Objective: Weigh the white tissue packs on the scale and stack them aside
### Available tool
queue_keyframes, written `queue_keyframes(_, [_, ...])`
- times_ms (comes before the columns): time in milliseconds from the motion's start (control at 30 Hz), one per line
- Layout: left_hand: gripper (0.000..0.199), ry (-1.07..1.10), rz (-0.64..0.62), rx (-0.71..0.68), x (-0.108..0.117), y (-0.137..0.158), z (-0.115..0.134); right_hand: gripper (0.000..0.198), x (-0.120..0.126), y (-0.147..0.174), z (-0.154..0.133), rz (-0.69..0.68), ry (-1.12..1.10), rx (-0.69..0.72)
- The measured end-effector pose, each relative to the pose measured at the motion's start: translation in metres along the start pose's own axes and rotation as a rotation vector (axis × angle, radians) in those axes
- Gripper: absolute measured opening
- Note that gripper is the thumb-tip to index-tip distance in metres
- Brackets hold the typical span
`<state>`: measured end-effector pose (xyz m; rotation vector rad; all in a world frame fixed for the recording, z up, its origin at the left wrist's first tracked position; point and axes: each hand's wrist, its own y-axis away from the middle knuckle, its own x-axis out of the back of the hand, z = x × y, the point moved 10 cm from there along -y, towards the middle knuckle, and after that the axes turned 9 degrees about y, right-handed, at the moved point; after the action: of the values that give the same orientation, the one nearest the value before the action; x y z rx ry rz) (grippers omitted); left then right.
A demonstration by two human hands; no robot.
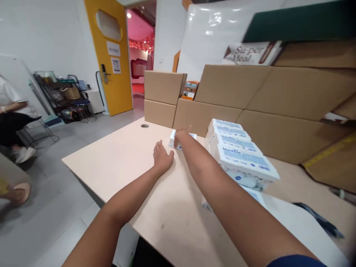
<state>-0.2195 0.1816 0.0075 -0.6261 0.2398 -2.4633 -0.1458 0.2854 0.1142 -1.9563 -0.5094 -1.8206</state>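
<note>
A small white-and-blue tissue pack point(171, 139) lies flat on the pale table point(111, 159), close to the cardboard boxes at the back. My right hand point(182, 134) reaches over this pack from above and grips it, partly hiding its middle; one finger sticks out to the right. Just in front and to the left, my left hand point(163, 157) hovers close to or rests on the tabletop, fingers apart and holding nothing. To the right of my right forearm stands a stack of similar tissue packs point(241, 152) with floral sides. Another pack beneath is partly covered by my arm.
Brown cardboard boxes point(205, 115) line the table's back edge, with a small orange box point(190, 90) among them. A dark strap-like item point(319, 218) lies at the right. A yellow door point(111, 55) stands open beyond. A seated person point(16, 107) is at far left.
</note>
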Motion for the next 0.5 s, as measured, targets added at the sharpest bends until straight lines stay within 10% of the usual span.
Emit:
queue_keyframes(233, [0.077,-0.008,0.052,0.005,0.013,-0.012,0.008,0.043,0.021,0.027,-0.018,-0.020,0.063,-0.127])
queue_keyframes(500, [0.085,0.085,0.109,-0.019,0.024,-0.006,0.020,0.110,0.187,0.078,-0.052,0.304,0.067,0.157])
